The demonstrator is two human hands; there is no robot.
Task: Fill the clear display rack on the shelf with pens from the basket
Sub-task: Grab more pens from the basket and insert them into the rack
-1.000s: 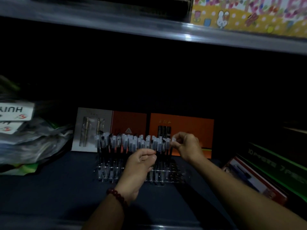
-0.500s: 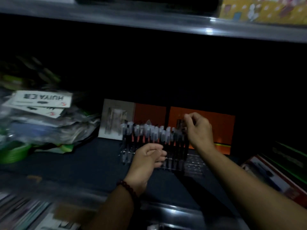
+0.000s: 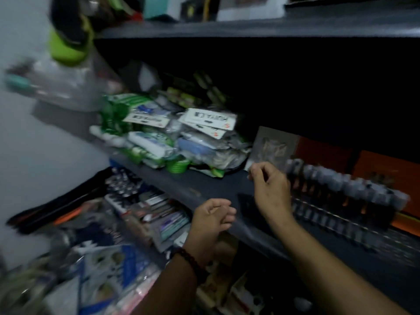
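Nearest, the left hand hangs loosely curled and empty at the shelf edge. Beyond it, the right hand has curled fingers; blur hides whether it pinches anything. Just to its right, the clear display rack stands on the shelf, holding rows of pens.

Frame blurred throughout. Dark grey shelf board runs from far left to near right. On it, left: heap of plastic-wrapped packets, green and white, topped by white printed label cards. Right of the heap, a grey card pack stands at the back; orange boxes beside it, further right. Upper shelf: teal box. Far left: green object above a clear plastic bag. Lower shelf: crowded small packs; blue-and-white package nearest.
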